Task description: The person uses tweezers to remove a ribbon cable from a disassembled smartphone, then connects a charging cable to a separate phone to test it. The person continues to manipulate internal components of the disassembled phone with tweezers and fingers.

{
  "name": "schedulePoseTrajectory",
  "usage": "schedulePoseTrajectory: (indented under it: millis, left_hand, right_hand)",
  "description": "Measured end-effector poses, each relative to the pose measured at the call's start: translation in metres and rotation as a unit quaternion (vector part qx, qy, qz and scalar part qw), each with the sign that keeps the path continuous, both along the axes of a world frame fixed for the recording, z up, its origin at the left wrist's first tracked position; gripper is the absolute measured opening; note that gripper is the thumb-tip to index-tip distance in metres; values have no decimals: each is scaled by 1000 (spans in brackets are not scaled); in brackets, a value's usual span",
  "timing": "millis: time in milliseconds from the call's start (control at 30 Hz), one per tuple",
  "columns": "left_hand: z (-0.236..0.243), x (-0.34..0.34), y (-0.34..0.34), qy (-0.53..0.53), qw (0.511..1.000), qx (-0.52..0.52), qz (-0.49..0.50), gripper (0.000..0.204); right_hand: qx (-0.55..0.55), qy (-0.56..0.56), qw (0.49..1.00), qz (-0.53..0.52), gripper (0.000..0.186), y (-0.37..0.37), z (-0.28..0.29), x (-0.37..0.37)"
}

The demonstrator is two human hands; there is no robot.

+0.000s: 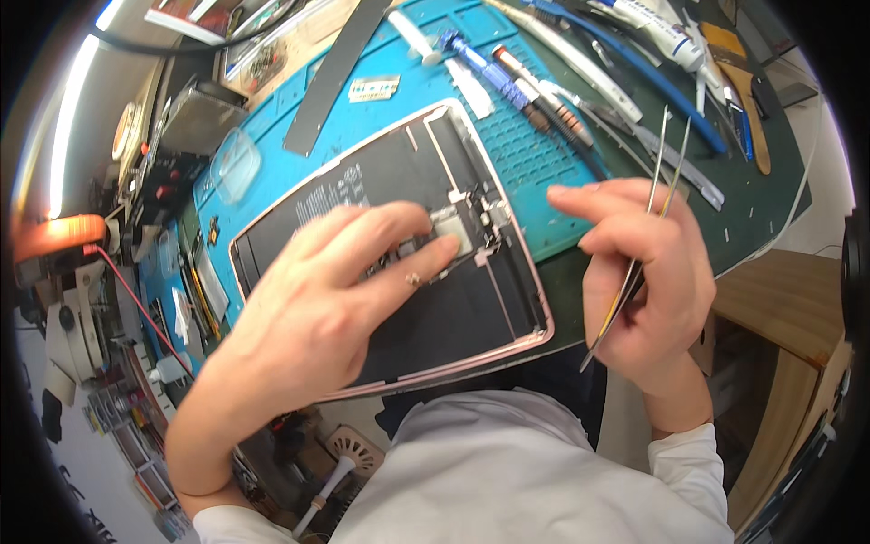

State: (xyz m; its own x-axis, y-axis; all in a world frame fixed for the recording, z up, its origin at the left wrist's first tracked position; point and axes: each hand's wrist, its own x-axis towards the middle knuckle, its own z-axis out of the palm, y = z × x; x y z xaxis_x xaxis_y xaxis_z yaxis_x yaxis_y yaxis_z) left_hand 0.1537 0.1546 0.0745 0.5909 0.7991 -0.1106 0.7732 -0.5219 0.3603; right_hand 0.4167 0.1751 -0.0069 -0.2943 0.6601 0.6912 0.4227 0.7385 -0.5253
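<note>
An opened tablet (462, 317) with a pink-rimmed frame and black interior lies on the blue mat (553, 231). My left hand (331, 290) is over it, fingers bent and closed at a silver internal part (453, 222); what they grip, if anything, is partly hidden. To the right of the tablet, my right hand (643, 272) holds fine metal tweezers (672, 172) with their tips pointing up, its index finger extended toward the mat.
Screwdrivers (507, 77), pens, tubes and a wooden brush (752, 136) lie behind the tablet. A grey strip (331, 82) and plastic case (236, 163) are at the back left, beside an orange device (59, 238). A wooden cabinet (775, 299) stands right.
</note>
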Motion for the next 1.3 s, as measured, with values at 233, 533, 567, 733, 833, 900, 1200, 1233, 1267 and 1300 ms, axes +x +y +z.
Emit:
schedulePoseTrajectory:
  millis: [233, 533, 567, 733, 833, 900, 1200, 1233, 1267, 1300]
  left_hand:
    - [0, -15, 7, 63, 994, 82, -41, 66]
    - [-14, -14, -25, 67, 987, 149, -10, 64]
    - [-20, -17, -32, 66, 980, 187, -13, 50]
    - [-37, -34, -66, 46, 975, 184, 117, 58]
    - [-36, -33, -72, 40, 975, 169, 142, 69]
    - [-35, -31, -69, 56, 976, 168, 129, 76]
    - [-37, -33, -62, 44, 980, 160, 105, 72]
    - [-38, -33, -62, 45, 980, 166, 103, 72]
    - [-38, -33, -62, 47, 979, 172, 101, 72]
    - [-38, -33, -62, 49, 978, 178, 100, 71]
  right_hand:
    - [-6, -59, 994, 95, 30, 4, 6, -13]
    - [-14, -133, 979, 154, 42, 19, 11, -30]
    - [-8, -133, 979, 151, 44, 18, 11, -30]
    - [-19, -118, 982, 148, 37, 15, 11, -33]
    - [-31, -145, 975, 165, 53, 16, 16, -31]
    - [-32, -149, 975, 162, 57, 16, 17, -31]
    - [-27, -150, 976, 155, 61, 16, 16, -33]
    - [-28, -151, 976, 154, 61, 16, 15, -33]
    - [-30, -152, 976, 153, 62, 16, 16, -33]
    - [-30, -154, 976, 152, 61, 16, 17, -33]
